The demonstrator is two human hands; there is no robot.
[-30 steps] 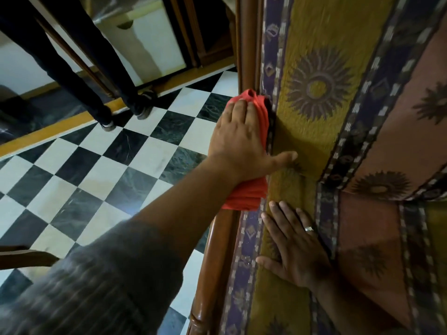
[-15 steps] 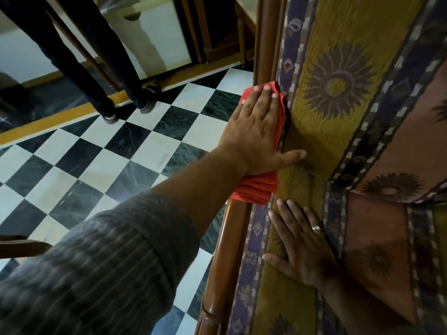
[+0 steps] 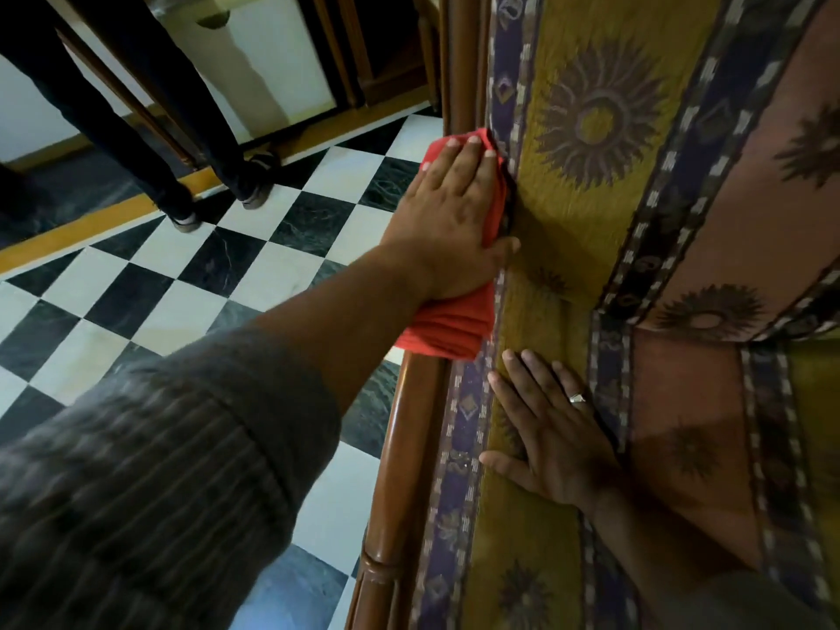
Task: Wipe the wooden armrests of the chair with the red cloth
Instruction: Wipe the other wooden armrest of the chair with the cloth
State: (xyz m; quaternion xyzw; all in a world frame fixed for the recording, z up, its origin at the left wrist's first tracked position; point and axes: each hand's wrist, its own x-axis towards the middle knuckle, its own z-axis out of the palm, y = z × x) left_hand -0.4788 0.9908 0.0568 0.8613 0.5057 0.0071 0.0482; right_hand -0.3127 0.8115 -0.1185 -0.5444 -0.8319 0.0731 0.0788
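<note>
The brown wooden armrest (image 3: 409, 447) runs from the bottom centre up to the top of the view, beside a patterned yellow and purple cushion. The red cloth (image 3: 454, 325) is folded over the armrest near the middle. My left hand (image 3: 450, 220) lies flat on the cloth, pressing it onto the wood, with the thumb on the cushion side. Nearer to me, my right hand (image 3: 554, 434) rests flat with spread fingers on the yellow cushion (image 3: 545, 311); it holds nothing and wears a ring.
A black and white chequered floor (image 3: 182, 284) lies left of the chair. A person's dark-trousered legs and shoes (image 3: 218, 184) stand at the upper left by a yellow floor border. More wooden furniture (image 3: 345, 52) stands at the top centre.
My left hand has slid the red cloth farther along the armrest, away from me. My right hand stays flat on the cushion.
</note>
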